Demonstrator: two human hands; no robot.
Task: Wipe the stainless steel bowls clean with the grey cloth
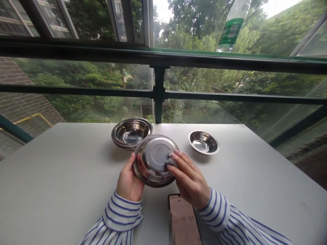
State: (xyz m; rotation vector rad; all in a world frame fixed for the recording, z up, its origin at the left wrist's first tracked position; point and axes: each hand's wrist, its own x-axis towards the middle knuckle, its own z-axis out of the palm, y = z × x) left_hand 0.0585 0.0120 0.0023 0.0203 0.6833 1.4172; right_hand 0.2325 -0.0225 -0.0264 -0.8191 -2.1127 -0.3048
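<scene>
A shiny metal bowl [153,154] is tilted with its underside toward me, above the middle of the table. My left hand [130,182] grips its left rim, thumb on the outer side; the other fingers are hidden behind it. Pressed against the right part of the bowl's base is a grey steel wool scrubber [170,160], pinched in the fingers of my right hand [190,177]. Behind the held bowl, to the left, metal bowls [133,136] appear nested together, open side up. A smaller metal bowl [204,143] stands upright to the right.
A phone [184,217] showing 05:01 lies on the white table [63,190], below my right hand. Beyond the far edge runs a dark green railing [158,92] with glass panels. A plastic bottle [232,30] with a green label stands on the top rail.
</scene>
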